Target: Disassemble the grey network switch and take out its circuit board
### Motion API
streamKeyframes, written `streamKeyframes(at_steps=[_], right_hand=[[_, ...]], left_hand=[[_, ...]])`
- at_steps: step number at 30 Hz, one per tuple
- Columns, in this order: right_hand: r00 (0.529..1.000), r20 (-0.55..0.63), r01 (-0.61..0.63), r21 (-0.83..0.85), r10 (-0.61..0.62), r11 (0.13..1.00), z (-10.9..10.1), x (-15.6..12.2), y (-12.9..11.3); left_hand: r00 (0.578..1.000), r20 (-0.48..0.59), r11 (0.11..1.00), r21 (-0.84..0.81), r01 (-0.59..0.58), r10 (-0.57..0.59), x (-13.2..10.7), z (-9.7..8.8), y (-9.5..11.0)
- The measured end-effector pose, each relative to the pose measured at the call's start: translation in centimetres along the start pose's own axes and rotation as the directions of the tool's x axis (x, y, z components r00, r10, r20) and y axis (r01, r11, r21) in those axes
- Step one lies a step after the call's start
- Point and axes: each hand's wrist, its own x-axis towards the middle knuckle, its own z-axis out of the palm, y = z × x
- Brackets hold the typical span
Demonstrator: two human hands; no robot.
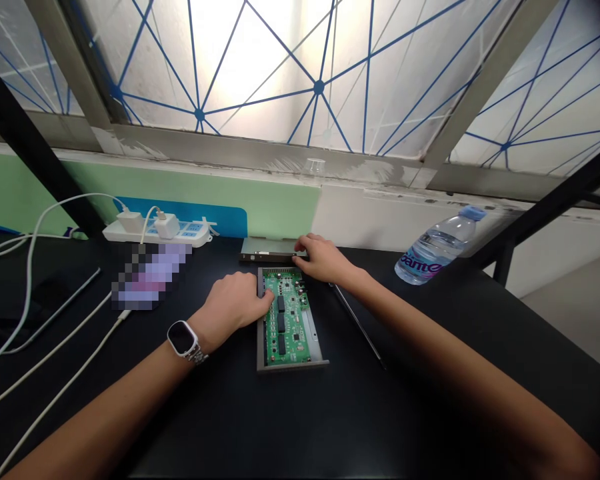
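Note:
My left hand (pixel 237 300) grips the left edge of an open metal housing with a green circuit board (pixel 295 323) in it. The thumb lies over the board's edge, and the other fingers are partly hidden behind the rim. Just beyond, a flat metal cover (pixel 267 249) lies close to the wall. My right hand (pixel 324 259) holds its right end between thumb and fingers. Below my right wrist, a thin dark rod (pixel 360 328) lies slanted on the table, its upper end hidden by the wrist.
A water bottle (pixel 437 245) tilts at the right beside a black frame bar (pixel 535 213). On the left are a white power strip (pixel 193 233) with plugged-in chargers, a blurred-out phone (pixel 153 277) and white cables (pixel 75 383) crossing the black table (pixel 220 427).

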Motion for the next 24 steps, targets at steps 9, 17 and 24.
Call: streamKeyframes(at_steps=[9,17,24], right_hand=[[0.998,0.037,0.048,0.140,-0.054,0.989,0.9,4.3,-0.5],[0.912,-0.410,0.094,0.221,0.005,0.971,-2.9,-1.4,0.4],[0.768,-0.491,0.061,0.695,0.411,0.716,-2.1,-7.7,0.7]], left_hand=[[0.996,-0.087,0.997,-0.078,-0.012,0.005,0.6,0.4,-0.7],[0.984,-0.172,0.988,-0.156,0.010,-0.037,0.7,-0.3,-0.9],[0.976,-0.203,0.940,-0.342,0.006,-0.080,1.1,0.2,-0.9]])
